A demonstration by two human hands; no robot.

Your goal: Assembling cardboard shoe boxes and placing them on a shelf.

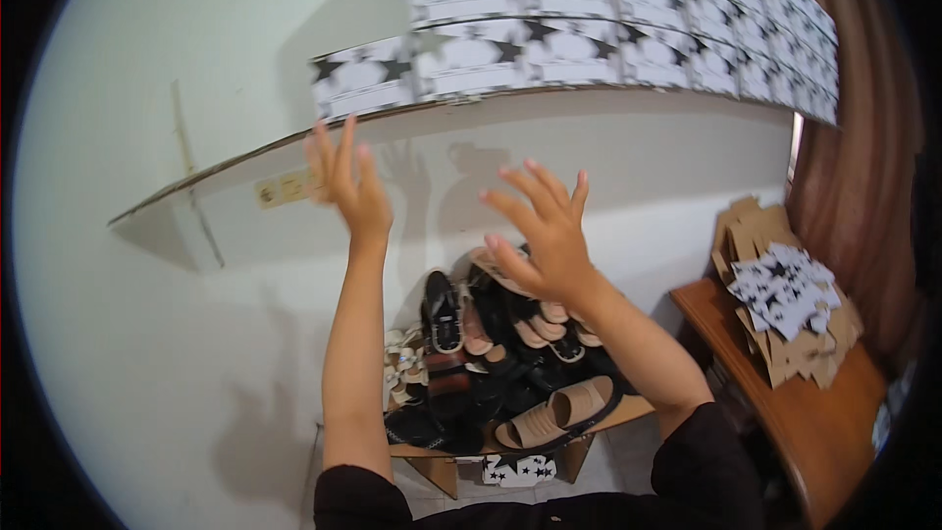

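Both my arms reach up and forward toward a wall shelf. My left hand (348, 182) is raised with its fingers spread, just below the end box (361, 79), a white carton with black stars at the left of the stacked row. Whether its fingertips touch that box I cannot tell. My right hand (549, 231) is lifted in the air with fingers apart and nothing in it. Beneath it lies a pile of shoes, with a beige and black slip-on (557, 415) at the front and a dark sandal (444, 314) further back.
The wall shelf (226, 165) carries several rows of star-printed boxes (569, 49). Wall sockets (280, 190) sit under it. A wooden table (775, 432) at the right holds flat brown cardboard (751, 226) and star-printed pieces (785, 290). A brown curtain (854, 137) hangs behind.
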